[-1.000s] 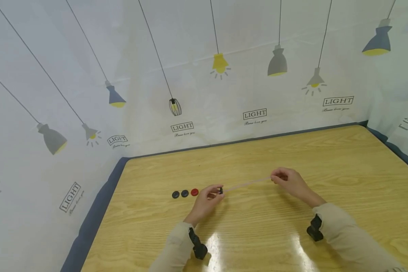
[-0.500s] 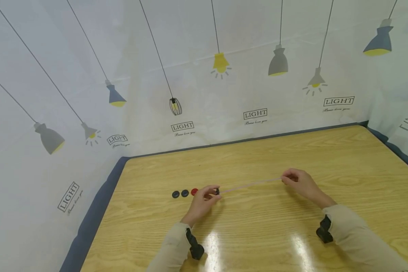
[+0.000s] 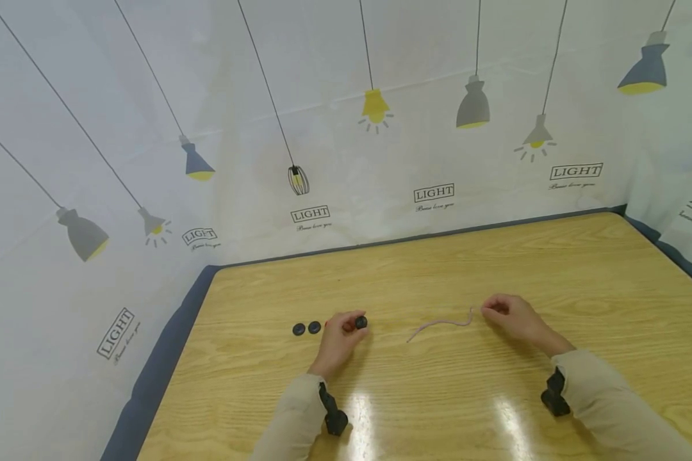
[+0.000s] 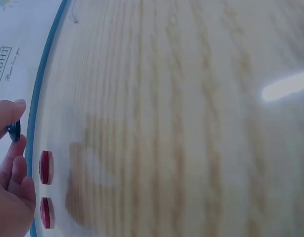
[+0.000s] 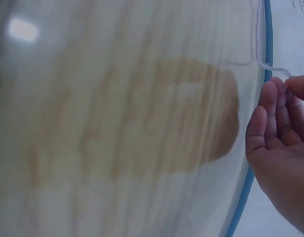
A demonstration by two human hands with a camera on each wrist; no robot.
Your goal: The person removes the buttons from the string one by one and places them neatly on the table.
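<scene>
My left hand [image 3: 336,344] pinches a round black disc [image 3: 361,322] between thumb and fingers, over the table left of centre. That same disc [image 4: 14,130] appears edge-on in the left wrist view. To the right, the fingertips of my right hand [image 3: 516,318] pinch the end of a thin pale pink string [image 3: 441,321]. The string droops loosely toward the left, and its far end stands apart from the black disc. In the right wrist view the string [image 5: 275,68] runs up to the thumb and fingertips.
Two dark discs [image 3: 306,328] lie in a row on the wooden table [image 3: 427,397], left of my left hand. A red disc [image 3: 326,324] beside them is mostly hidden behind that hand. A white curtain [image 3: 380,147] printed with lamps stands behind the table.
The string, earlier taut between the black disc and my right hand, now hangs slack, its left end off the disc. My right hand has moved right; my left has shifted slightly left.
</scene>
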